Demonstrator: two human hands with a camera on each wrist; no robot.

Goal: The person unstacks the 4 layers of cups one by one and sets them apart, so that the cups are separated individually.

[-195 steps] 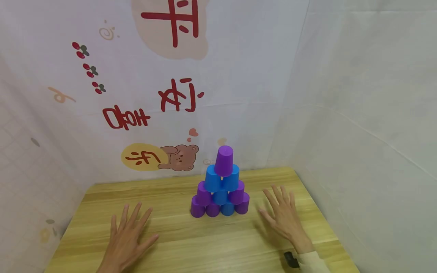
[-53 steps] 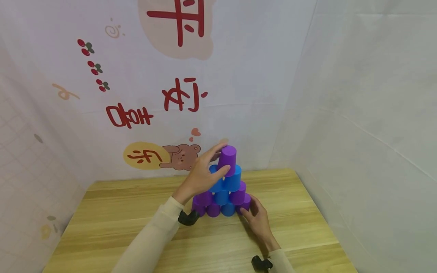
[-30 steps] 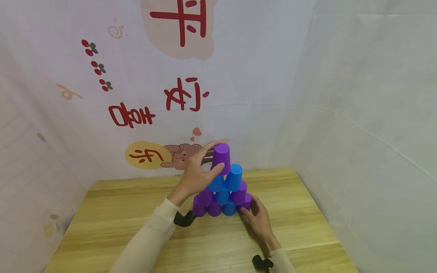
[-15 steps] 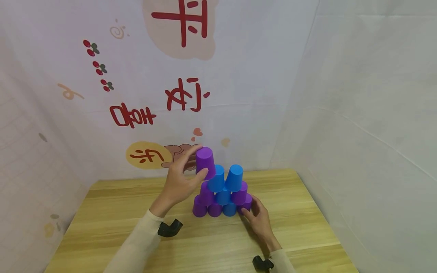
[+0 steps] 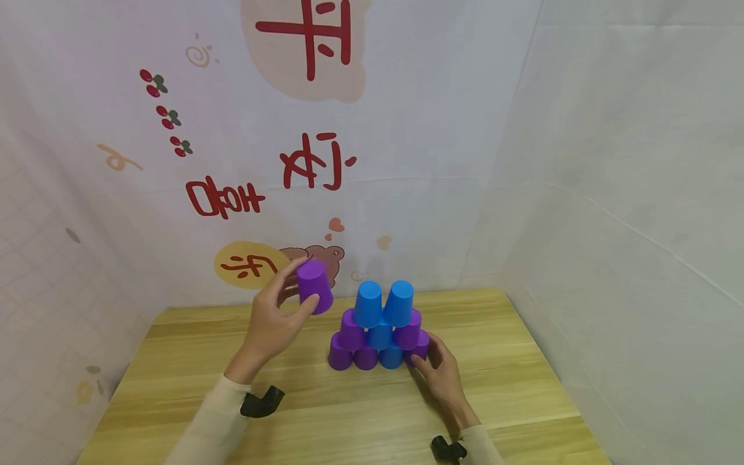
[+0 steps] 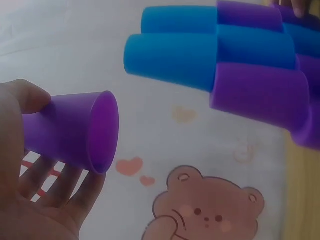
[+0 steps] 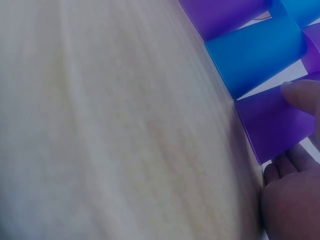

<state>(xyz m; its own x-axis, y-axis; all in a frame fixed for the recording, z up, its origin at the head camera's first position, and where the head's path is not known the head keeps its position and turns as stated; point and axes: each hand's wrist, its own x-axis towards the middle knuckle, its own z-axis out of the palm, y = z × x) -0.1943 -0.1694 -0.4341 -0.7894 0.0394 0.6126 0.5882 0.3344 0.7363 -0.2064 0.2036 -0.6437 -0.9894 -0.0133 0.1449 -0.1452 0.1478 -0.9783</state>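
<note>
My left hand (image 5: 272, 328) grips a purple cup (image 5: 314, 287) in the air, left of the stack, thumb on the near side and fingers behind. In the left wrist view the held cup (image 6: 65, 127) shows its open rim. Two blue cups, a left one (image 5: 369, 305) and a right one (image 5: 399, 303), top the stack, upside down. Below them is a row of purple and blue cups, and under that the bottom row. At its right end my right hand (image 5: 443, 374) holds a purple cup (image 7: 275, 120) between thumb and fingers, the cup standing on the table.
The wooden table (image 5: 325, 420) meets a white cloth backdrop (image 5: 430, 161) printed with red characters and a bear (image 5: 325, 258). Another white cloth (image 5: 639, 226) hangs along the right side. Black wrist mounts, such as the left one (image 5: 263, 402), stick out from both sleeves.
Both hands came from the table to the stack. The left hand has lifted the top purple cup off and carried it left and slightly down. The right hand stays at the bottom right cup.
</note>
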